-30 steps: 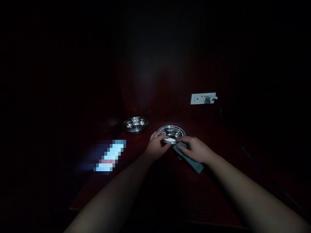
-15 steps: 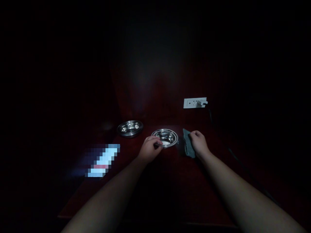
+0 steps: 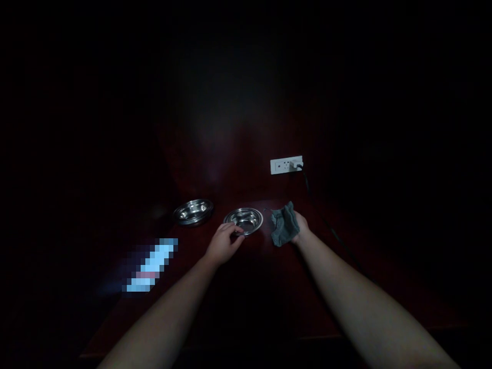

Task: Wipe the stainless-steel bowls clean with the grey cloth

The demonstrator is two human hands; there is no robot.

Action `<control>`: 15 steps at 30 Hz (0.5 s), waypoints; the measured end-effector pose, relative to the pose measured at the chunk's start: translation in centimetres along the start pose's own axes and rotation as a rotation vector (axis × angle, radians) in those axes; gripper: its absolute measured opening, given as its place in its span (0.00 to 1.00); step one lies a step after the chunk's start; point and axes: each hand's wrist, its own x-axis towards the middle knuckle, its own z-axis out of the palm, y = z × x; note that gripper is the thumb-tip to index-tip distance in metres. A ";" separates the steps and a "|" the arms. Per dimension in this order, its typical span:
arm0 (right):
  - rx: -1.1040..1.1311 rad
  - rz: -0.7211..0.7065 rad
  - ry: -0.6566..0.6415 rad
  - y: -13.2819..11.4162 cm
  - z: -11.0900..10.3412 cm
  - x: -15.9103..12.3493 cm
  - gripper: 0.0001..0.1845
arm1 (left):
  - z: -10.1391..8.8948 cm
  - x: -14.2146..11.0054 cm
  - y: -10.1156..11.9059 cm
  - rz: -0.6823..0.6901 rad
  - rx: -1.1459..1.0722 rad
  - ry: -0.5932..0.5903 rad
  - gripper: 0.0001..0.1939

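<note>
A shiny metal bowl stands upright on the dark red table. My left hand is at its near left rim, thumb and fingers closed over the edge. To the right of the bowl, my right hand holds a dark grey-green cloth, which covers most of its fingers. The cloth is apart from the bowl. Further left sits a stack of similar metal bowls, touched by neither hand.
A pixelated bright screen-like patch lies at the left of the table. On the back panel is a white wall socket with a plug in it, and its dark cable runs down to the right. The surroundings are very dark.
The whole view has shifted, so things appear further left. My right hand has turned, and the cloth now shows its broad face. My left hand remains at the bowl's rim.
</note>
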 end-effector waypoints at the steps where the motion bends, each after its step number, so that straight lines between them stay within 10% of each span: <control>1: 0.011 0.020 -0.004 -0.2 -0.1 -0.1 0.31 | 0.0 0.0 0.1 0.009 0.017 -0.008 0.09; 7: -0.004 0.124 0.007 -1.0 0.1 -0.3 0.43 | 0.0 -0.2 0.3 0.049 0.082 -0.048 0.07; 15: -0.384 0.182 0.108 -0.7 -1.0 -0.3 0.12 | 0.2 -0.2 0.0 0.043 0.086 -0.043 0.07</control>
